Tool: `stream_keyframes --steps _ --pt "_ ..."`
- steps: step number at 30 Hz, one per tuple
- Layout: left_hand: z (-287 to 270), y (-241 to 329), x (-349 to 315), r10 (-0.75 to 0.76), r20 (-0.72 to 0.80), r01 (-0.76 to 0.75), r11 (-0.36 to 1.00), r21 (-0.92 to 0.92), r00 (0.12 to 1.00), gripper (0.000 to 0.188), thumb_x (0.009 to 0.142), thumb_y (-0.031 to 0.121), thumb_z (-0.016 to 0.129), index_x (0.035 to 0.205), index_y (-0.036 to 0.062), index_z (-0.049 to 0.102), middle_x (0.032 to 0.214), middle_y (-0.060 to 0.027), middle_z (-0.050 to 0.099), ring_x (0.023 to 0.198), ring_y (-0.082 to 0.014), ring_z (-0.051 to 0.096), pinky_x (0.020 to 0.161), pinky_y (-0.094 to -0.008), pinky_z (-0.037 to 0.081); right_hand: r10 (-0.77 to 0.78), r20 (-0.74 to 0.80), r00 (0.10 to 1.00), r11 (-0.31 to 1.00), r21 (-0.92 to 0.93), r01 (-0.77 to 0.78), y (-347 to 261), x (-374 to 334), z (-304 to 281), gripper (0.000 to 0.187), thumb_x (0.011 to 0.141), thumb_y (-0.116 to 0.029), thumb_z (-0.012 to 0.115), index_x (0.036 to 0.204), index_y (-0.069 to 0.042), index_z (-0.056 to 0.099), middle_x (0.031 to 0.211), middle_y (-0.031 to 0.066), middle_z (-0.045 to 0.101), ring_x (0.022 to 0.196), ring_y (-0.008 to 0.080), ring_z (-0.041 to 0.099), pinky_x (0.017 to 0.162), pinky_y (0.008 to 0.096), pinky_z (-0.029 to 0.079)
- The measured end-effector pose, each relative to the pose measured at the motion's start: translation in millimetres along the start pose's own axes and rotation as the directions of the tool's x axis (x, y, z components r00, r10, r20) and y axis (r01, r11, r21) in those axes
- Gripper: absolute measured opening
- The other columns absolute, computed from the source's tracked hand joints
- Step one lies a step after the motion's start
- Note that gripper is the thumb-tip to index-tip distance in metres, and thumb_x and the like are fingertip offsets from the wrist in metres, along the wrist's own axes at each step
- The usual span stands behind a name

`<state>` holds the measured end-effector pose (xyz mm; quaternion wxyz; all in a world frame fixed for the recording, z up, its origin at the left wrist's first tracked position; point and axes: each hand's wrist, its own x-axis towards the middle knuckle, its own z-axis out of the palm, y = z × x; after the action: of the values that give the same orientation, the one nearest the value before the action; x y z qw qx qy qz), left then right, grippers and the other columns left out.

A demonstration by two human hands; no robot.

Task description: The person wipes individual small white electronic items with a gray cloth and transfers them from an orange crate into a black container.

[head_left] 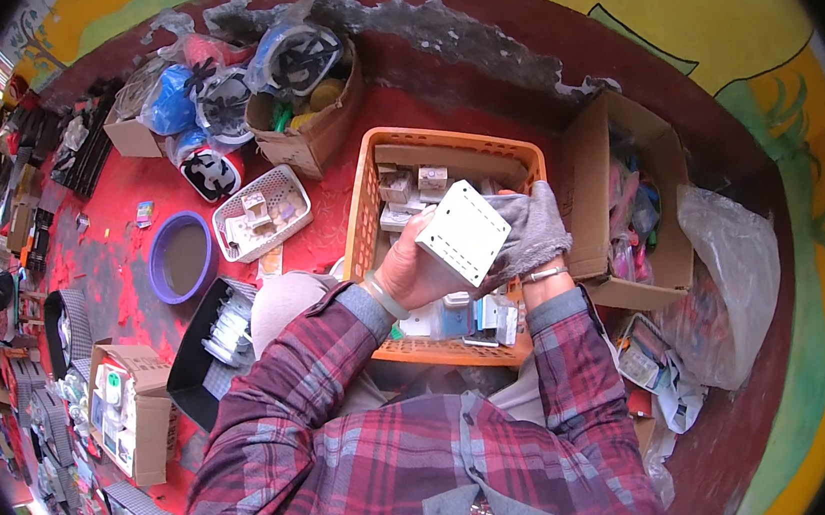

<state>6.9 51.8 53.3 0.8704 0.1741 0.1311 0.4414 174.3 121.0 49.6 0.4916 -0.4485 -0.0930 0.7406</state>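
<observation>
My left hand grips a white square box-shaped part with small holes, holding it above an orange plastic basket. My right hand presses a grey cloth against the right side of that white part. The basket below holds several small white and grey boxed items. Both forearms wear red plaid sleeves and come in from the lower edge.
An open cardboard box of mixed items stands right of the basket, with a clear plastic bag beyond it. Left are a white perforated tray, a purple bowl, a black tray, cardboard boxes and bagged goods on a red floor.
</observation>
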Motion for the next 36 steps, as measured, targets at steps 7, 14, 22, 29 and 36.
stream_keyframes --steps 7,14,22,29,36 --pt "-12.0 -9.7 5.1 -0.058 -0.271 0.118 0.970 0.214 0.961 0.064 0.083 0.055 0.049 0.132 0.0140 0.039 0.116 -0.0068 0.055 0.102 -0.0192 0.055 0.083 -0.0387 0.048 -0.091 0.170 0.981 0.968 0.245 0.047 0.3 5.9 -9.9 0.046 0.088 -0.039 0.042 0.108 0.001 0.052 0.096 0.0157 0.061 0.083 0.0261 0.061 0.078 0.0350 0.050" --pt "-20.3 -26.2 18.8 0.537 -0.159 0.144 0.070 0.987 0.828 0.056 0.066 0.034 0.070 0.105 -0.0022 0.050 0.095 -0.0221 0.056 0.094 -0.0372 0.053 0.086 -0.0407 0.043 -0.389 0.548 0.741 0.532 -0.523 0.666 39.7 10.1 -25.1 0.022 0.088 -0.021 0.052 0.101 -0.006 0.058 0.090 0.0061 0.061 0.081 0.0187 0.060 0.070 0.0314 0.050" --pt "-8.6 -22.5 5.7 0.498 0.075 0.226 -0.517 0.825 0.864 0.081 0.060 0.033 0.069 0.123 -0.0060 0.038 0.114 -0.0246 0.046 0.107 -0.0372 0.045 0.092 -0.0435 0.037 -0.036 0.371 0.928 0.958 -0.252 0.138 58.8 40.1 -53.1 0.016 0.088 -0.018 0.049 0.086 -0.006 0.059 0.080 0.0015 0.058 0.074 0.0152 0.056 0.068 0.0288 0.047" --pt "-7.0 -7.0 -1.3 0.296 0.273 -0.053 -0.582 0.811 0.915 0.071 0.062 0.029 0.068 0.119 -0.0065 0.043 0.110 -0.0221 0.050 0.104 -0.0341 0.050 0.091 -0.0398 0.040 0.093 0.899 0.427 -0.733 -0.228 0.641 13.7 -1.5 -7.7 0.027 0.090 -0.032 0.050 0.092 -0.007 0.059 0.077 0.0000 0.060 0.078 0.0167 0.059 0.069 0.0306 0.049" --pt "22.4 16.9 -6.3 0.264 0.168 -0.107 -0.229 0.967 0.950 0.106 0.058 0.022 0.075 0.136 -0.0093 0.011 0.117 -0.0308 0.044 0.112 -0.0401 0.045 0.097 -0.0387 0.036 0.077 0.441 0.894 0.904 -0.409 0.124 32.0 -8.5 -20.7 0.023 0.090 -0.021 0.048 0.105 -0.005 0.054 0.098 0.0081 0.057 0.082 0.0173 0.058 0.073 0.0287 0.049"
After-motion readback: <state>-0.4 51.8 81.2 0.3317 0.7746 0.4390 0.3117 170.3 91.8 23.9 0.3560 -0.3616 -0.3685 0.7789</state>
